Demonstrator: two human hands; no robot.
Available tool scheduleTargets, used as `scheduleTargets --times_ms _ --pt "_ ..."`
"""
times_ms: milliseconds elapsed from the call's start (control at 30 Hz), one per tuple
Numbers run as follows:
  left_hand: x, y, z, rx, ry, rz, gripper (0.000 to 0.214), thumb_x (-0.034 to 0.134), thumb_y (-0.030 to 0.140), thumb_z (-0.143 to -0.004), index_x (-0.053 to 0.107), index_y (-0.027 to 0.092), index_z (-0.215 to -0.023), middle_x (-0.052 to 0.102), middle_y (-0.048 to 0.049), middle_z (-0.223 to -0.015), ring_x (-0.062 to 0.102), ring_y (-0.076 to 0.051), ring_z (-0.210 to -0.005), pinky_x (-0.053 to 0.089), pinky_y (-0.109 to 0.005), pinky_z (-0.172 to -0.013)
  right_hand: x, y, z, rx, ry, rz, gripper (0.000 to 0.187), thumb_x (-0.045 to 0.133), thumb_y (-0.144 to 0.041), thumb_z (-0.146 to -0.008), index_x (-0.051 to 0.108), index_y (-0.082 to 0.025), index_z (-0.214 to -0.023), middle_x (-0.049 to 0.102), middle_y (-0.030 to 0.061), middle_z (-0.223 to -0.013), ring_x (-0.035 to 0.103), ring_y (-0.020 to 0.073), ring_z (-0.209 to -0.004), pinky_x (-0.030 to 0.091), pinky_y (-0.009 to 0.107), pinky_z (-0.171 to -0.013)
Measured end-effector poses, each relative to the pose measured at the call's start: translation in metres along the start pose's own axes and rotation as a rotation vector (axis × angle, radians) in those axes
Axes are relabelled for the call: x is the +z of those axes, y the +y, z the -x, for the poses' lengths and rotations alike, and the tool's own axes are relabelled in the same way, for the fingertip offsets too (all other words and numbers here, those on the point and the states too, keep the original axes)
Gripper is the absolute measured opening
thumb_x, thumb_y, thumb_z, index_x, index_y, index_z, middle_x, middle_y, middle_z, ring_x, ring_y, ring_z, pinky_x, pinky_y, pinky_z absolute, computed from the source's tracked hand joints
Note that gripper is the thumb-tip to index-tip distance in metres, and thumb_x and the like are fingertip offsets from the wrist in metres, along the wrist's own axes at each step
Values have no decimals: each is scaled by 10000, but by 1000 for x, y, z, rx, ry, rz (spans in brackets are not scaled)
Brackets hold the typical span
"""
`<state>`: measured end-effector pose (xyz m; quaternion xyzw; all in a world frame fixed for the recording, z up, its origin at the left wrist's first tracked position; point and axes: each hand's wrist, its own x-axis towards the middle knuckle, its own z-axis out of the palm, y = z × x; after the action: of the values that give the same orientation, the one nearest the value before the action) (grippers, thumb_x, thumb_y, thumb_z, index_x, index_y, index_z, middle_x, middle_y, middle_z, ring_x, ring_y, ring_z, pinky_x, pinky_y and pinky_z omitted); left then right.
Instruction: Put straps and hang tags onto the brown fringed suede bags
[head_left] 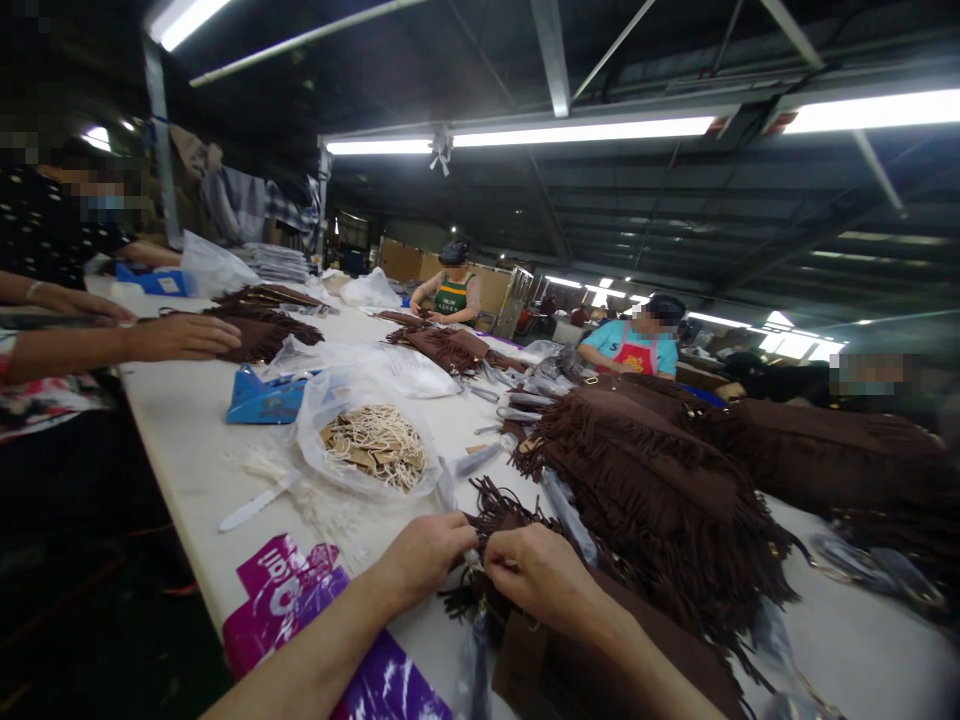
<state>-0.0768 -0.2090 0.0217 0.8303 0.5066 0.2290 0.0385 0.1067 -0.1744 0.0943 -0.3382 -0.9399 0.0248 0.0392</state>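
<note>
The two bare forearms enter from the lower edge, the left hand (427, 562) and right hand (541, 568) meeting over a brown fringed bag (564, 690). The bag lies on the white table (187, 430) at the lower centre, partly beneath the right forearm. Its body is dark chocolate brown, matt and flat; thin strands of the same colour splay in a loose tuft beyond the hands. A plain brown card tag (520, 660) hangs against it, beside a strip in greyish clear plastic wrap (472, 665). Fingers of both hands are curled inward, close together at the bag's edge; their tips are partly hidden, and whether either pinches anything cannot be told. To the right lies a heap of similar bags (652, 470), densely fringed; to the left, a glossy purple-and-magenta packet (259, 635).
</note>
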Motion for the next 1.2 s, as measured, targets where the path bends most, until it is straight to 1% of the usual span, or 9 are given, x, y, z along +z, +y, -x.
scheduleTargets --times_ms 167,367,533,700,800,900,1000,1067,1200 --pt "0 1 -1 -41 24 -17 222 456 76 -882 611 216 -956 640 -20 -950 614 -159 -873 499 -244 -780 2 0 0 28 47 -53 216 560 -214 -833 768 -262 -798 767 20 -758 702 198 -738 353 246 -596" --pt "-4 4 -1 -55 30 -14 208 456 75 -888 612 208 -927 653 -21 -935 625 -160 -856 491 -236 -757 6 -3 1 90 101 -140 174 602 -197 -810 759 -253 -761 742 -1 -695 673 170 -680 353 235 -598" --pt "-4 4 -1 -63 27 4 228 450 60 -885 621 207 -919 656 -16 -923 630 -158 -856 484 -224 -756 18 5 4 20 138 -281 185 577 -163 -795 739 -221 -727 695 -20 -629 595 134 -578 337 222 -567" --pt "-4 4 -1 -69 37 35 239 458 53 -872 620 213 -947 660 -15 -948 630 -161 -885 482 -227 -782 18 10 3 -13 137 -326 201 548 -123 -753 715 -205 -675 639 -30 -570 553 127 -545 326 225 -555" --pt "-5 6 -1 -75 46 41 241 447 50 -872 618 208 -932 661 -20 -932 628 -164 -872 479 -229 -763 17 11 1 -2 146 -397 181 547 -132 -754 688 -200 -664 632 -25 -598 563 139 -584 355 234 -594" --pt "-7 9 0 -69 67 32 220 459 69 -875 616 209 -943 658 -19 -910 622 -162 -841 471 -227 -731 20 14 1 -72 134 -627 124 554 -155 -755 634 -192 -669 624 -9 -701 578 157 -704 399 236 -675" --pt "-10 13 3 -34 96 -64 211 489 130 -899 620 244 -1019 646 0 -865 603 -149 -763 450 -226 -673 29 16 6 -119 119 -801 101 540 -181 -773 540 -196 -673 566 -5 -760 545 167 -775 405 247 -717" --pt "-11 16 5 0 79 -184 205 515 167 -909 625 275 -1042 634 13 -824 576 -142 -699 426 -234 -633 38 16 11 -112 103 -821 117 514 -174 -791 481 -204 -682 535 -11 -759 518 164 -764 390 250 -699" --pt "-14 26 7 118 -16 -364 77 587 204 -886 625 214 -820 643 -11 -799 566 -186 -762 426 -298 -673 50 14 25 -152 55 -694 141 509 -108 -783 445 -213 -714 513 -27 -746 485 151 -726 346 252 -664"
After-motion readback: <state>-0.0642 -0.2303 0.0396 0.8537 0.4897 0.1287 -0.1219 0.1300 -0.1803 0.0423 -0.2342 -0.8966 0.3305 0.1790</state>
